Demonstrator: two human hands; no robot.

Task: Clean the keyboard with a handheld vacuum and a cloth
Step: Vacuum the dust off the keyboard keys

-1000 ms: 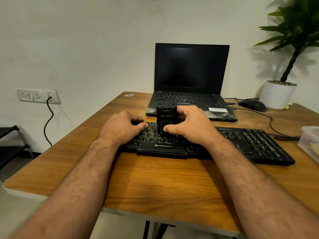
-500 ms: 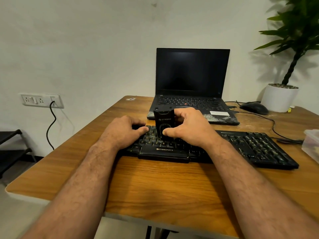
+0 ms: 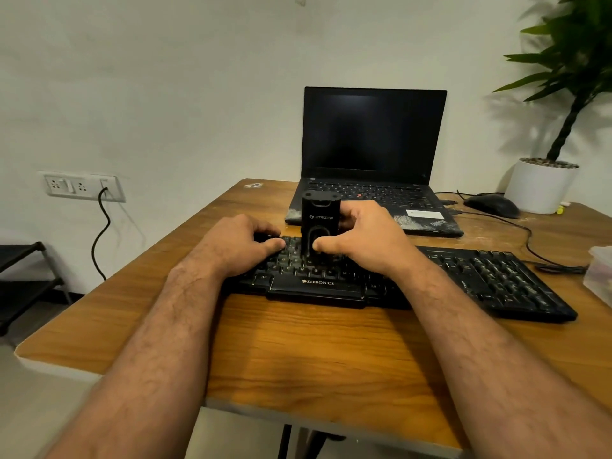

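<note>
Both forearms reach forward from the near edge of the bench (image 3: 298, 352) and meet over the left half of the keyboard (image 3: 496, 279). The right hand (image 3: 367, 240) grips the vacuum (image 3: 319, 217), a small black upright block standing nozzle-down on the keys: its thumb presses the near face low down, and its fingers (image 3: 351, 215) curl round the far side, so the body sits clasped between thumb and fingers. The wrist is nearly level, the back of the hand facing up.

The left hand (image 3: 238, 243) lies palm-down on the keys just left of the vacuum. Its fingers are bent at the knuckles with their tips on the keyboard, and its thumb points right toward the vacuum's base, near it; whether it touches cannot be told. It holds nothing.

The keyboard lies flat across the bench, running out to the right well past the right hand's fingers. Beyond the fingertips of both hands sits an open laptop (image 3: 374, 134) with a dark screen. Farther right of the right hand are a mouse (image 3: 493, 205) with its cable and a white plant pot (image 3: 539, 185); a clear box (image 3: 599, 270) shows at the right edge. A wall socket (image 3: 82, 186) is off to the left.
</note>
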